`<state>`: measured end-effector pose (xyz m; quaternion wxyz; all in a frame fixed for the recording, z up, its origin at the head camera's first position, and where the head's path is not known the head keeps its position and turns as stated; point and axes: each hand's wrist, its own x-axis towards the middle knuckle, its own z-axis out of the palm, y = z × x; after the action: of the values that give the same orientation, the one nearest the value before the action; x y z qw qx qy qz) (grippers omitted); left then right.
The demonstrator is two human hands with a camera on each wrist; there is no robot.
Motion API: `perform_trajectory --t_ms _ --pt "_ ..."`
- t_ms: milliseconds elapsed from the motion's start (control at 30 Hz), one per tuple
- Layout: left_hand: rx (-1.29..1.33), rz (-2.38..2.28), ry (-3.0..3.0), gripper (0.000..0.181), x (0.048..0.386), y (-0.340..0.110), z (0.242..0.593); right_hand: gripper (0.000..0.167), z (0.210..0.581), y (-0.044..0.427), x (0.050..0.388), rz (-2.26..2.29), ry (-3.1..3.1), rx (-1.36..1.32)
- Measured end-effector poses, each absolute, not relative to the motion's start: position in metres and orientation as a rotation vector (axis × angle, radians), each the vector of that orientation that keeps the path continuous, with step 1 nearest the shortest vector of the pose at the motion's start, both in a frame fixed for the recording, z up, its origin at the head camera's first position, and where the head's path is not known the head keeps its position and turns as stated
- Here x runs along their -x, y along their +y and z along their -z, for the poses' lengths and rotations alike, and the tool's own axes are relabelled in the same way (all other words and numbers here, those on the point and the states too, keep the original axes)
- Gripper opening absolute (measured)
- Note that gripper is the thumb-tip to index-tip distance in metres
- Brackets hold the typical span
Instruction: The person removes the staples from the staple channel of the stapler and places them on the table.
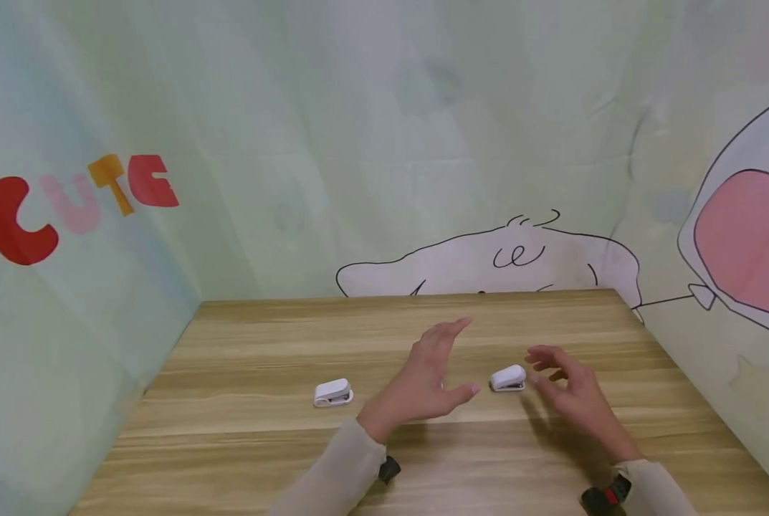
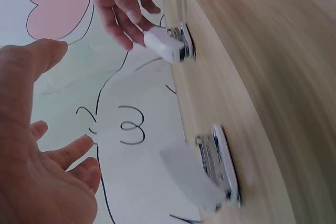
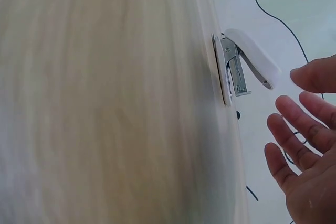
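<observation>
My left hand point(image 1: 419, 380) hovers over the middle of the table with fingers extended and thumb spread, holding nothing. A white stapler point(image 1: 508, 378) stands on the wood between my hands, its white top raised off the metal part in the right wrist view. Just right of it is my right hand point(image 1: 571, 394), fingers loosely bent and thumb slightly apart from it. Another white stapler point(image 1: 332, 393) stands to the left of my left hand. In the left wrist view, a stapler point(image 2: 191, 174) appears near my left hand, blurred. Behind that hand, a white sliver shows in the head view.
The wood-grain table point(image 1: 242, 344) reaches back to a pale green curtain point(image 1: 294, 143) with a cartoon outline. Colourful letters point(image 1: 19, 222) are printed on its left side and a pink heart-like shape point(image 1: 752, 240) on its right. A dark strap point(image 1: 606, 494) circles my right wrist.
</observation>
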<state>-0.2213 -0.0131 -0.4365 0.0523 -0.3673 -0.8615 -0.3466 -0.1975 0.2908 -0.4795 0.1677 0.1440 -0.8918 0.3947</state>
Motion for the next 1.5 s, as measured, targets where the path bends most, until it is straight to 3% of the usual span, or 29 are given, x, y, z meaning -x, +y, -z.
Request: perform_trajectory --t_ms 667,1500 --pt "1.116 1.147 -2.763 0.093 0.224 0.052 0.439 0.038 0.489 0.292 0.201 -1.379 -2.636 -0.232" --pt "1.045 1.177 -2.740 0.077 0.241 0.093 0.467 0.046 0.506 0.279 0.207 -1.576 -2.479 -0.197"
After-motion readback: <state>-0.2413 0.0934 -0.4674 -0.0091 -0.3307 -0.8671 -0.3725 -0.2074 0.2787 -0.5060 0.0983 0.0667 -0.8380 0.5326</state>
